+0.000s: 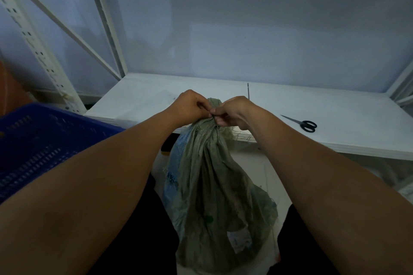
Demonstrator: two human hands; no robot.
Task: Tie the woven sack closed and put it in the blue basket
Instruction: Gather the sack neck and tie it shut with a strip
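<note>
A grey-green woven sack (214,185) hangs between my knees in front of the white shelf, its neck bunched at the top. My left hand (190,105) and my right hand (232,111) meet at the gathered neck, fingers curled and pinching it where they touch. Whether a tie runs between the fingers cannot be made out. The blue basket (44,140), with slotted walls, stands at my left, apart from the sack.
A white shelf board (335,123) spans the front, with black-handled scissors (301,124) lying on it to the right. A thin upright rod (248,90) stands behind my hands. White rack posts (40,51) rise at the left.
</note>
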